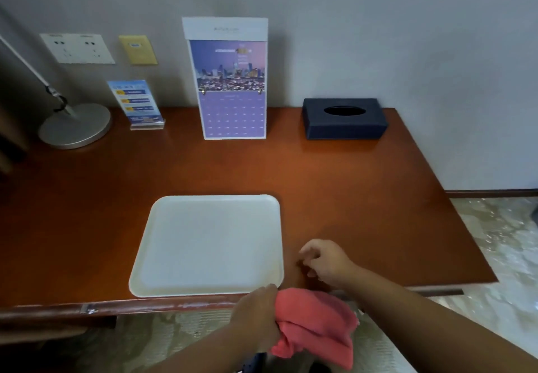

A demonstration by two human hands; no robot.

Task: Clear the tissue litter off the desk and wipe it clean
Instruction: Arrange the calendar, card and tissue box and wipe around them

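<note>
Coral cloth: bunched up, hanging in front of and below the worktop's front edge, over the floor, not touching the top surface.
Left grip: closed round one end of the cloth, back of the hand up, level with the front edge just below the tray's near right corner.
Right grip: above the worktop near its front edge, just right of the tray; fingers loosely curled and turned down, holding nothing visible; somewhat blurred.
Worktop: glossy reddish-brown wood, set against a grey wall; front edge strip worn pale in spots.
Tray: white, rectangular with rounded corners, lying flat near the front edge, a little left of middle; faint yellowish tinge along the near rim.
Tissue box: dark blue, oval slot on top, at the back right against the wall, well apart from both grips.
Calendar: upright at the back centre, leaning on the wall; city skyline above, purple date grid below; print too blurred to read.
Sign holder: clear stand with a blue and yellow card, back left, between calendar and lamp.
Lamp base: round grey metal disc at the far back left, thin arm rising out to the left.
Socket plate: white, on the wall above the lamp base, small yellow plate just beside it.
Floor: pale, patterned, seen right of and below the worktop.
</note>
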